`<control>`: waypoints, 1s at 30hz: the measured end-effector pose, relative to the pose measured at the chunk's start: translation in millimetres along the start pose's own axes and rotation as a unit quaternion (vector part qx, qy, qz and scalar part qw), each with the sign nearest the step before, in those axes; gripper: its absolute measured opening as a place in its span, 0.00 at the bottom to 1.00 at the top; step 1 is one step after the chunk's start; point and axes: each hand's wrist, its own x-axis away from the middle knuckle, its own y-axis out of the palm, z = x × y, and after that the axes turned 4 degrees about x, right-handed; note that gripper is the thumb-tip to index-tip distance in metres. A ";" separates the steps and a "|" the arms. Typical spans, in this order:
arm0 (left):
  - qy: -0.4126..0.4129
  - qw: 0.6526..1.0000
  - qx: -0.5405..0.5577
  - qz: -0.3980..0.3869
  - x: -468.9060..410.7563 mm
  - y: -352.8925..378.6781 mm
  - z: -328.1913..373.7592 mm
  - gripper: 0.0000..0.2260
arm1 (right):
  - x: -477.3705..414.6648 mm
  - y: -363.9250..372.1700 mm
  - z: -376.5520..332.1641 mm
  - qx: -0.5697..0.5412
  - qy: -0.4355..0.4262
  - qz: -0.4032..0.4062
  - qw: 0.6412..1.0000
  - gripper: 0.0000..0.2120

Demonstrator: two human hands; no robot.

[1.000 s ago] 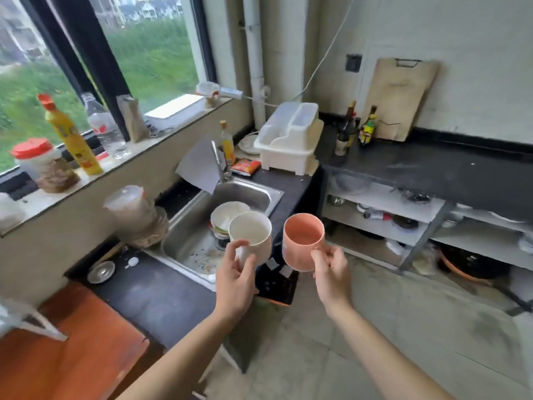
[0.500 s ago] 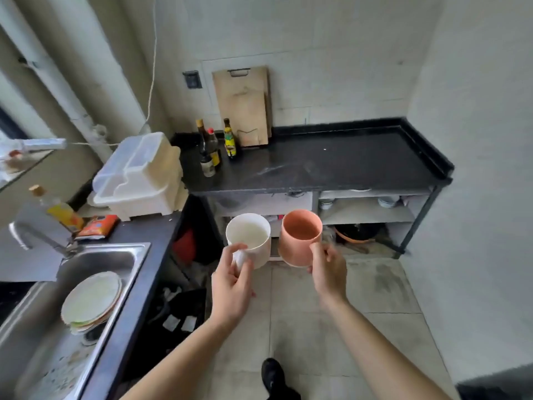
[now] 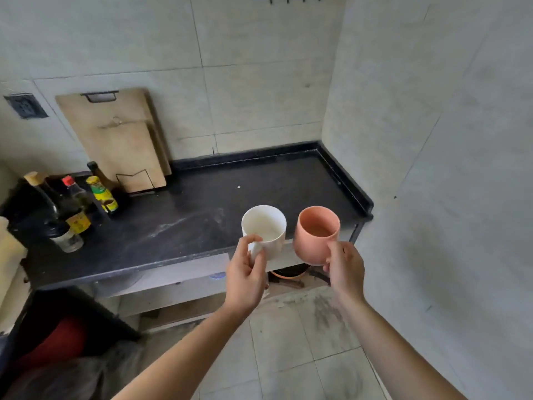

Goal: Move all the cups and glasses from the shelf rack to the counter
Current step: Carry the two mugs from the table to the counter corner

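View is now square on the black stone tabletop (image 3: 202, 220), no longer on the sink side, and closer than half a second ago; both grips are unchanged. Left hand (image 3: 245, 280) stays curled on the white cylindrical mug (image 3: 265, 226), thumb at the rim. Right hand (image 3: 344, 269) stays clamped round the lower side of the salmon-pink rounded cup (image 3: 315, 235). Both vessels are upright, side by side but apart, held in the air over the tabletop's front edge and not touching it. Dark glass sauce bottles (image 3: 75, 209) and wooden cutting boards (image 3: 121, 140) stand well to the left. Judgement: the carry is nearly over and set-down comes next. Whether the rack still holds cups cannot be told.
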 end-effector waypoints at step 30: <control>-0.175 0.970 -0.170 -0.019 -459.0 208.0 -63.9 0.06 | -539.6 126.7 -60.3 0.077 0.098 -0.139 0.982 0.18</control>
